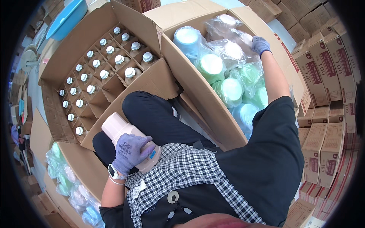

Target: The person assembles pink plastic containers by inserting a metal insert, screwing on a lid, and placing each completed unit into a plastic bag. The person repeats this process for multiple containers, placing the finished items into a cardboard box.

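My left hand [131, 152], in a purple glove with a watch at the wrist, grips a pale pink flask body [123, 136] against my lap. My right hand [261, 45], also gloved, reaches far into a large cardboard box [197, 81] and rests on a pink part wrapped in clear plastic [243, 38]. That box holds several bagged blue, green and pink round parts [222, 74].
A divided carton [68, 49] at the left holds several glass liners with white caps [114, 60]. Stacks of small printed boxes [323, 114] stand at the right. More bagged coloured parts [70, 182] lie in a box at the lower left. A blue basin [68, 17] sits at the top left.
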A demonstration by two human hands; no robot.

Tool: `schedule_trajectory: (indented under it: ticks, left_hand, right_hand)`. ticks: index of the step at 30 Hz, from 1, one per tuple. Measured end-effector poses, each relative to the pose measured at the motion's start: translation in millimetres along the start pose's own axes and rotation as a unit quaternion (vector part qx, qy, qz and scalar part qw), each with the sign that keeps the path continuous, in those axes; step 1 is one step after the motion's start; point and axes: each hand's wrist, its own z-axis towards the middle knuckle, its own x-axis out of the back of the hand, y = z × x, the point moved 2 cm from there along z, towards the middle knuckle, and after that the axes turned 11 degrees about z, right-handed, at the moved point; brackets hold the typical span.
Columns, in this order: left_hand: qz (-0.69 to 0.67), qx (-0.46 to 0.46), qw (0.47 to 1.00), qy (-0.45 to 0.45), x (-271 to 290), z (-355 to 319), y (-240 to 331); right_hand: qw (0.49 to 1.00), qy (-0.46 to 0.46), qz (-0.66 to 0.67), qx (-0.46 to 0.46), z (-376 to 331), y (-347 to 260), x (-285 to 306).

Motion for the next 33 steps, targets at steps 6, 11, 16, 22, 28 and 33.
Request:
schedule_trajectory:
  ticks: [6, 11, 16, 22, 28, 33]
  left_hand:
    - [-0.002, 0.000, 1.000, 0.004, 7.9, -4.4, 0.1]
    - [-0.019, -0.006, 1.000, 0.009, 3.9, 1.1, -6.4]
    - [-0.055, -0.027, 0.998, 0.001, 18.2, -12.5, -13.5]
    - [-0.062, 0.001, 0.986, 0.156, 65.5, -0.2, -50.6]
    - [-0.176, -0.011, 0.893, 0.415, 49.3, 73.1, -99.5]
    - [-0.257, 0.030, 0.789, 0.558, 77.2, 91.6, -76.7]
  right_hand:
    - [0.966, 0.064, 0.204, 0.145, 16.8, -35.9, 77.3]
    - [0.978, 0.125, 0.056, 0.157, 59.9, -120.0, 24.9]
    - [0.852, -0.091, 0.441, 0.265, 87.6, -141.5, 74.3]
    - [0.624, -0.140, 0.475, 0.604, -165.4, -290.3, 370.9]
    - [0.248, -0.037, 0.481, 0.840, -197.9, -436.2, 453.6]
    - [0.180, -0.172, 0.769, 0.589, -144.0, -630.3, 374.1]
